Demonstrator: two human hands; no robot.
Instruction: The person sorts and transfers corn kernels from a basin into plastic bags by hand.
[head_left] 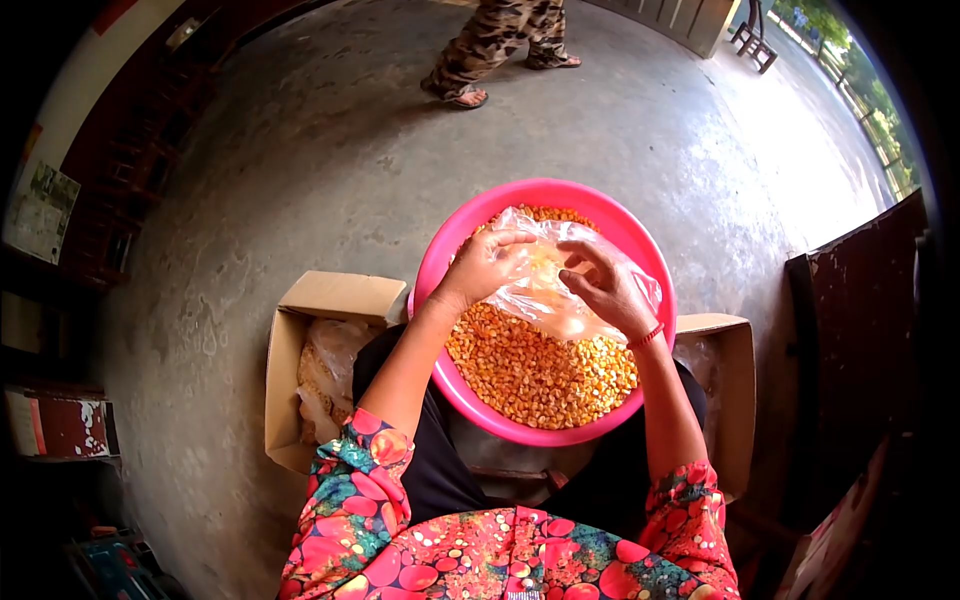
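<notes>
A clear plastic bag (545, 285) is spread between my hands above a pink basin (436, 262) of yellow corn kernels (535, 375). My left hand (485, 268) grips the bag on its left side, fingers pointing right. On the other side, my right hand (608, 290), with a red band at the wrist, has curled fingers on the bag. Folds of film partly hide where the fingertips meet the plastic. The basin rests over my lap, between my knees.
An open cardboard box (285, 375) with filled plastic bags stands at left, another cardboard box (735, 400) at right. A person in camouflage trousers (490, 45) is on the concrete floor (330, 170) ahead. Dark furniture (860, 330) stands at right.
</notes>
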